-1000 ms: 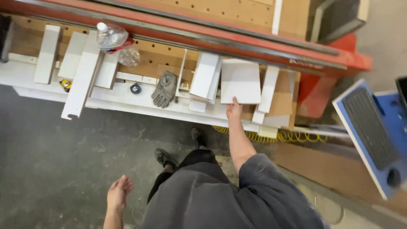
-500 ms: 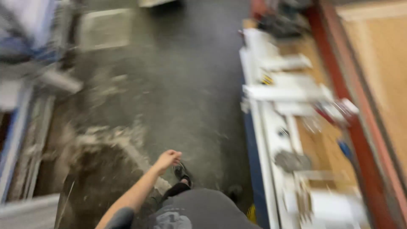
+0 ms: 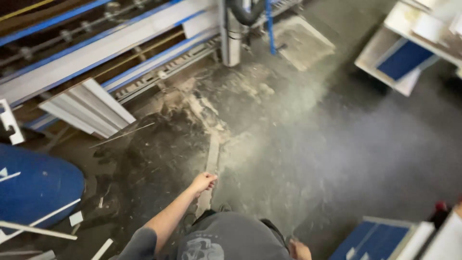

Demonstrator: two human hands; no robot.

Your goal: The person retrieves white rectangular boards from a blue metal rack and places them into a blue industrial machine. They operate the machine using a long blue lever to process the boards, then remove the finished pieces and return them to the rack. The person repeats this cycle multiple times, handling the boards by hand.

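Head camera has swung right round: the workbench with its white panels is gone from view, and dusty concrete floor [image 3: 308,144] fills the frame. Left hand [image 3: 202,182] swings out mid-frame, fingers loosely curled, holding nothing. Right hand [image 3: 299,250] peeks in at the bottom edge, empty as far as I can see, though whether it's open or curled I cannot tell. Stacked white panels [image 3: 86,108] lean at upper left, a blue cart [image 3: 38,185] at lower left.

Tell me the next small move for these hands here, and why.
Probably step carefully past the wood strip lying on the dusty floor. The left hand swings loosely curled and empty above it; the right hand shows only at the frame's bottom edge, with no workpiece visible in it.
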